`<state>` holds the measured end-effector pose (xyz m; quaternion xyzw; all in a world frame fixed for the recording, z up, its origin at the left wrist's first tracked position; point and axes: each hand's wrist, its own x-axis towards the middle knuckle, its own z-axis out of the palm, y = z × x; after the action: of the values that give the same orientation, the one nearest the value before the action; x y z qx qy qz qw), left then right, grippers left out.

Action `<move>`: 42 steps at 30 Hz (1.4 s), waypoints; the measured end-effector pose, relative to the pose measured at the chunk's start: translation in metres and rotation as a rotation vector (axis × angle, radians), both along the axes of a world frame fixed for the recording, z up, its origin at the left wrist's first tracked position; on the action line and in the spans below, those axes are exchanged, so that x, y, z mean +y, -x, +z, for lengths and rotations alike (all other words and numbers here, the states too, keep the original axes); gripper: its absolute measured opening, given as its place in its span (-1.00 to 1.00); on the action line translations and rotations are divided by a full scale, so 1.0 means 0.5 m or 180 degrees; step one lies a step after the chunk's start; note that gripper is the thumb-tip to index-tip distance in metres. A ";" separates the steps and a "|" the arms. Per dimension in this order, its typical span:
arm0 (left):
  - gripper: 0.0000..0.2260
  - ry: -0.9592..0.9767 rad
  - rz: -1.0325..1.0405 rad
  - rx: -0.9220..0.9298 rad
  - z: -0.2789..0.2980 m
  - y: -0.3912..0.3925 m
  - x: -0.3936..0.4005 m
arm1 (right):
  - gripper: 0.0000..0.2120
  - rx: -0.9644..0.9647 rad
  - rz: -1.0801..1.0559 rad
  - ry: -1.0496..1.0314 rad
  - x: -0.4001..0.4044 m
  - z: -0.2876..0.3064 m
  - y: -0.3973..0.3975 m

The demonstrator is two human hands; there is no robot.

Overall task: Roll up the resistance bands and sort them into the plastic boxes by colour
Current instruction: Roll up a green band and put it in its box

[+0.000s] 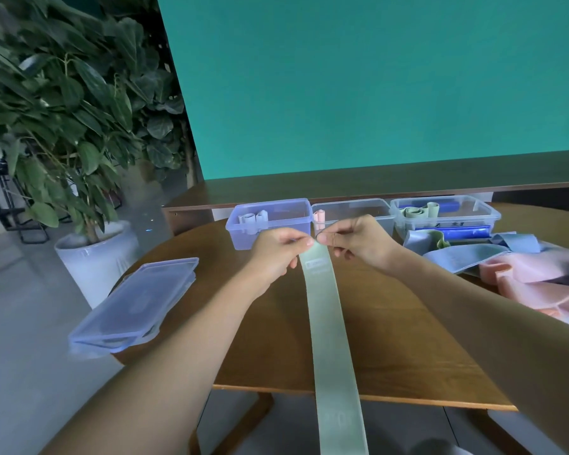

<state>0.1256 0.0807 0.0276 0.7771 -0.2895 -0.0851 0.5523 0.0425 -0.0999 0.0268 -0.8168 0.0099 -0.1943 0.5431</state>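
Your left hand (278, 254) and right hand (352, 243) pinching the green band's (329, 326) far end, fingers curled, just before the blue box (270, 224).

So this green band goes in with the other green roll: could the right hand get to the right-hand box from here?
Probably yes: the right-hand box has no lid, and nothing stands between it and the right hand, though that hand now pinches the green band.

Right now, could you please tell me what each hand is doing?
Left hand: pinching the far end of the pale green resistance band.
Right hand: pinching the same end of that band.
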 end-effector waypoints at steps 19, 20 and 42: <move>-0.95 0.0551 0.1017 -0.0729 0.056 -0.051 0.097 | -0.88 0.1379 0.0552 0.0388 0.072 -0.074 0.055; -0.96 0.0567 0.1073 -0.0789 0.059 -0.049 0.105 | -0.87 0.1321 0.0519 0.0351 0.070 -0.071 0.059; -0.88 -0.1146 0.1200 -0.1116 -0.147 0.084 0.213 | -0.74 0.0211 -0.1553 0.2208 -0.005 -0.119 0.002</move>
<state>0.0836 0.1873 -0.0459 0.9052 -0.2115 0.1042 0.3535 0.0413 -0.1025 -0.0326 -0.9307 0.1544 -0.2826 0.1736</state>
